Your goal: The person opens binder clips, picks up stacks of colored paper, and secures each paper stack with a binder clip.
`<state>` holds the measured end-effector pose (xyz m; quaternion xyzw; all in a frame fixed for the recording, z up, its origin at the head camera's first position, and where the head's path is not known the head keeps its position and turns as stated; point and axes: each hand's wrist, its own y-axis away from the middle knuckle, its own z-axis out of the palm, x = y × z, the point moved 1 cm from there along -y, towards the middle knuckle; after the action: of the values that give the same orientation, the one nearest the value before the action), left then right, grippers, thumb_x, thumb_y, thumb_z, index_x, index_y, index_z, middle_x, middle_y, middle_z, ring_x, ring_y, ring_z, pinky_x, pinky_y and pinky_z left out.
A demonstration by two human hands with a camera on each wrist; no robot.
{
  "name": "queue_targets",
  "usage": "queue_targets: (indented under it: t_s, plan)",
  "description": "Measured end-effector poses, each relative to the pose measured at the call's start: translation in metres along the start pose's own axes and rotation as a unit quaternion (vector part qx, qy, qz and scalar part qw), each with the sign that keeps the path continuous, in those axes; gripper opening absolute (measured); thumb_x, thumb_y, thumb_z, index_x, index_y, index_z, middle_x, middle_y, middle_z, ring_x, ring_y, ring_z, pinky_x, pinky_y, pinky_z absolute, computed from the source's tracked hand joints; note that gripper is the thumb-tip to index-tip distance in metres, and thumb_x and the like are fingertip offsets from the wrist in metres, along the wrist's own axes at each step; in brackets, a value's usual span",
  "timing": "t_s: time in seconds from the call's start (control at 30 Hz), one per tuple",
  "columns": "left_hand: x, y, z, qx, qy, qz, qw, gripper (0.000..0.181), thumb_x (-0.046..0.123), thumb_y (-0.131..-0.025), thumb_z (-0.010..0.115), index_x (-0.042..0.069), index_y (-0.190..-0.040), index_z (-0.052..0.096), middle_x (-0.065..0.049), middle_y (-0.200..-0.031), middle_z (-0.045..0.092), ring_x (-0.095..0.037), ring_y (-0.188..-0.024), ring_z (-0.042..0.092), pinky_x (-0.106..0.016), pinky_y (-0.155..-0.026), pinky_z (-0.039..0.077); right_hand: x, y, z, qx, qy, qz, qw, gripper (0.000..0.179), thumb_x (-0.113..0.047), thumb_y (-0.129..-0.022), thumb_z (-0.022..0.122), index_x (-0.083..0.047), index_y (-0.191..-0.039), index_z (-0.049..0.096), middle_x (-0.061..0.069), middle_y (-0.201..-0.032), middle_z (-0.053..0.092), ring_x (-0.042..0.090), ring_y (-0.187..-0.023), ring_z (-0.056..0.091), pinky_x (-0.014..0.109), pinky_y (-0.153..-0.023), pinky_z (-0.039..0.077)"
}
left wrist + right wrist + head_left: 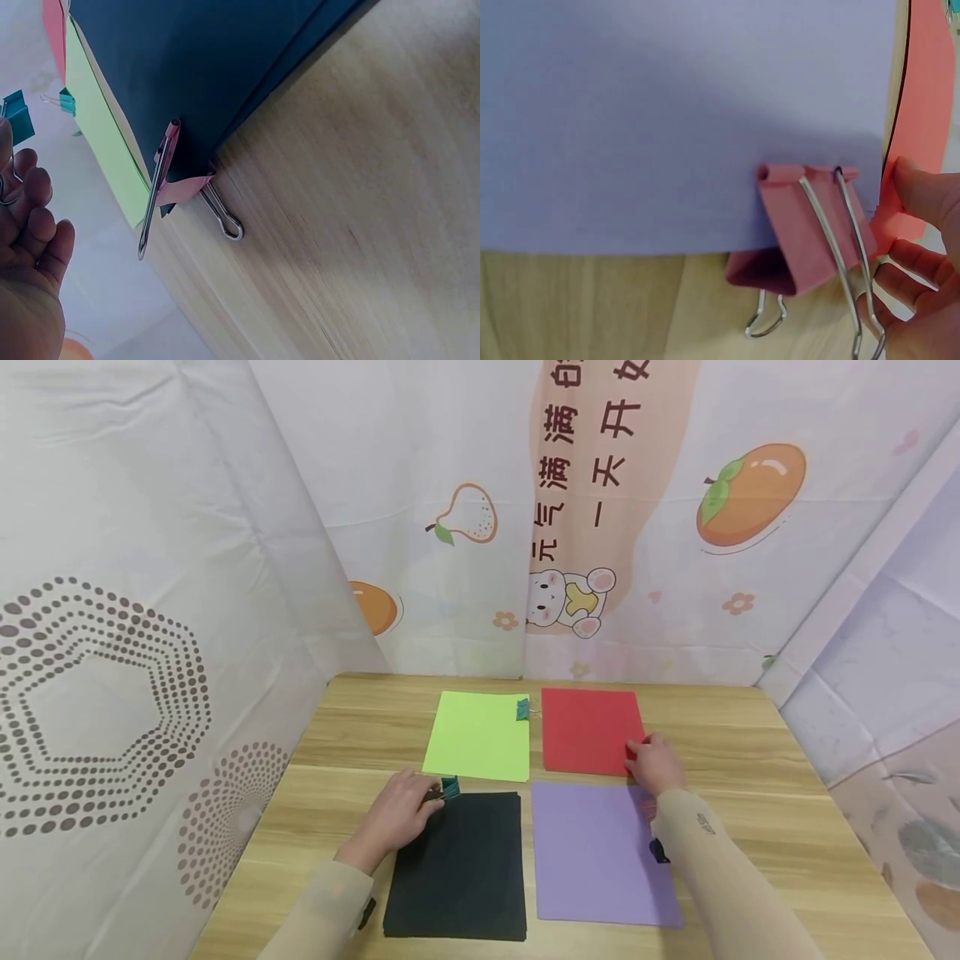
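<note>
My left hand (401, 810) grips a teal binder clip (450, 787) by its wire handles, just above the top left of a stack of black paper (457, 868). In the left wrist view a pink binder clip (184, 187) bites one corner of the black paper. With thumb on top and fingers at the edge, my right hand (658, 766) pinches the near right corner of the red paper (592, 731). Below that hand lies purple paper (600, 860); a pink binder clip (810, 232) sits on its corner in the right wrist view.
Lime green paper (480, 735) lies at the back left, with another teal binder clip (522, 709) at its right edge. All the stacks rest on a wood-grain table (360, 718). Printed cloth (450, 435) hangs behind and at the sides.
</note>
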<state>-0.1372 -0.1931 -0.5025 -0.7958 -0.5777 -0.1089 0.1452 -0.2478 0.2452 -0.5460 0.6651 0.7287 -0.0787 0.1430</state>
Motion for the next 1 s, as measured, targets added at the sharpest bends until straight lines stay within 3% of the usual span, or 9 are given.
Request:
queue_targets:
  t_s: [0.27,0.5,0.6,0.77,1.0]
  plan:
    - [0.0,0.001,-0.001,0.004,-0.003,-0.001,1.0,0.02,0.028,-0.096,0.072,0.012,-0.108,0.07,0.001,-0.096,0.069,-0.015,-0.082,0.046,-0.036,-0.078,0.043,0.002,0.003,0.001,0.014,-0.012,-0.019,0.9997,0.048,-0.014,-0.094,0.072,0.009,-0.134,0.059,0.036,-0.123,0.051,0.051,-0.111,0.052,0.063,-0.089,0.049]
    - [0.0,0.003,-0.001,0.002,-0.004,-0.002,1.0,0.019,0.028,-0.096,0.072,0.012,-0.108,0.07,0.001,-0.097,0.07,-0.015,-0.081,0.045,-0.036,-0.077,0.043,-0.003,0.003,-0.003,0.001,-0.033,0.03,0.999,0.069,-0.033,-0.097,0.069,0.021,-0.133,0.045,0.043,-0.127,0.046,0.056,-0.115,0.049,0.067,-0.095,0.045]
    - [0.0,0.003,-0.001,0.001,-0.002,-0.004,1.0,0.02,0.027,-0.096,0.072,0.012,-0.108,0.07,0.001,-0.097,0.069,-0.015,-0.082,0.045,-0.036,-0.078,0.043,-0.006,0.002,-0.003,-0.007,-0.031,0.054,0.998,0.074,-0.04,-0.097,0.068,0.022,-0.131,0.046,0.043,-0.124,0.045,0.053,-0.112,0.047,0.065,-0.094,0.046]
    - [-0.001,0.002,0.001,-0.001,-0.001,-0.004,1.0,0.02,0.027,-0.096,0.073,0.012,-0.108,0.07,0.002,-0.094,0.069,-0.014,-0.081,0.045,-0.034,-0.076,0.042,-0.006,-0.001,-0.001,-0.016,-0.018,0.087,0.9959,0.074,-0.049,-0.094,0.069,0.018,-0.119,0.053,0.04,-0.12,0.044,0.051,-0.111,0.044,0.064,-0.091,0.045]
    - [-0.001,0.0,0.001,-0.004,-0.001,-0.006,1.0,0.019,0.027,-0.097,0.072,0.012,-0.108,0.071,0.003,-0.094,0.068,-0.014,-0.081,0.045,-0.034,-0.076,0.042,-0.012,-0.003,-0.005,-0.014,-0.009,0.098,0.9951,0.058,-0.044,-0.093,0.073,0.012,-0.096,0.058,0.038,-0.111,0.05,0.05,-0.107,0.047,0.061,-0.086,0.046]
